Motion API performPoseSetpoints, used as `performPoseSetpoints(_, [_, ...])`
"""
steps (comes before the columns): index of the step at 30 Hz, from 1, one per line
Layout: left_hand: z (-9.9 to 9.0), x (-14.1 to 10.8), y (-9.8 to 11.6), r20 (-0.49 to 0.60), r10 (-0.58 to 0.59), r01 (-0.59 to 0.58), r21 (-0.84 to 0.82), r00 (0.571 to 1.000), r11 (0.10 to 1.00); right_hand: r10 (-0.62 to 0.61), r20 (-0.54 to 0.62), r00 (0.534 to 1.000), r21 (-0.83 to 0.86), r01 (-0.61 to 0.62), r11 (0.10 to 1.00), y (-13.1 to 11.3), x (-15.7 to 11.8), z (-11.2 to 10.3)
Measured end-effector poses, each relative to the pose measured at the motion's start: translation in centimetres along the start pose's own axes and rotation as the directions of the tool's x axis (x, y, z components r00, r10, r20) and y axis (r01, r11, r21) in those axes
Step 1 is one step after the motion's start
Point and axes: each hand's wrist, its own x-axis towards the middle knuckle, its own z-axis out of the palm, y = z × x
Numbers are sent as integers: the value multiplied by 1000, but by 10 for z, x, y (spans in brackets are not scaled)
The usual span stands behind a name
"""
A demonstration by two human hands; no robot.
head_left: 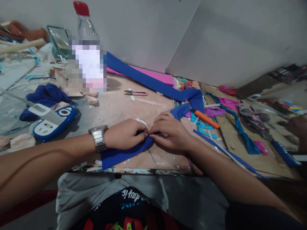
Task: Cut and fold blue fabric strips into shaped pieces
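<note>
A long blue fabric strip (146, 83) runs along the back of the table, folds over at the right and comes forward under my hands. My left hand (126, 134), below a metal watch, pinches the edge of the blue fabric between thumb and fingers. Right beside it, my right hand (170, 131) pinches the same edge, the fingertips of both hands almost touching. The near end of the fabric lies flat beneath my left hand. Whether anything small is between the fingertips is hidden. Thread snips (136, 93) lie on the table beyond my hands.
An orange cutter (206, 119) lies right of my hands among fabric scraps. A clear bottle with a red cap (81, 9) stands at the back left. A blue-and-white object (56, 123) and crumpled blue cloth (49, 95) are at left. A person's hand (297, 127) shows far right.
</note>
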Motion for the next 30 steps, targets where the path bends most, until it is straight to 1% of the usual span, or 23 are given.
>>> performPoseSetpoints(9, [0,1,2,20,-37,38,-59,999,998,-32,-39,999,-21,31,999,0,-1,1])
performPoseSetpoints(19, [0,1,0,47,-53,58,-107,997,993,-58,-43,997,-26,57,998,3,-3,1])
performPoseSetpoints(30, [-2,2,1,68,-79,87,-128,995,988,-93,-44,995,-79,89,993,2,-2,-2])
